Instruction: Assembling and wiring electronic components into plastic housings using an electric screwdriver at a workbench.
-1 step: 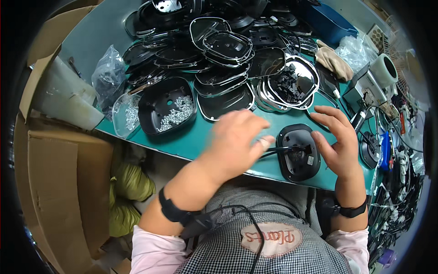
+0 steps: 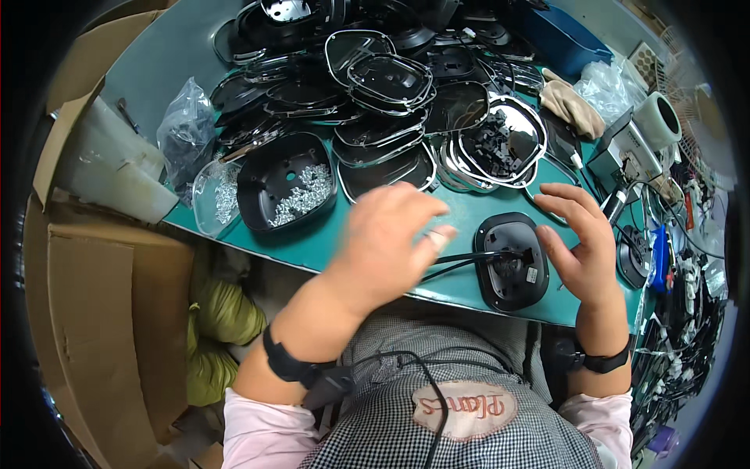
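Observation:
A black rounded housing (image 2: 500,291) with a small pale label lies on the green table in front of me. Black cables (image 2: 467,258) run from its middle toward the left. Over the table's front edge, left of the housing, my left hand (image 2: 383,246) is in the air, slightly blurred, its thumb and index finger apart. A pale band or ring shows near its thumb; the lower cable passes out of sight beneath this hand. My right hand (image 2: 582,250) stands at the housing's right edge, thumb and fingers spread, holding nothing. Whether its thumb touches the rim I cannot tell.
A black tray (image 2: 254,176) of small silver screws stands beside a clear container (image 2: 205,205) of more screws. Stacks of black covers (image 2: 391,82) fill the back. Small black parts (image 2: 500,148) lie on a cover. Beige gloves (image 2: 572,108) and a metal box (image 2: 621,152) are at right.
My left hand has shifted a little left, away from the housing, and more of the cables shows. My right hand and the housing have hardly moved.

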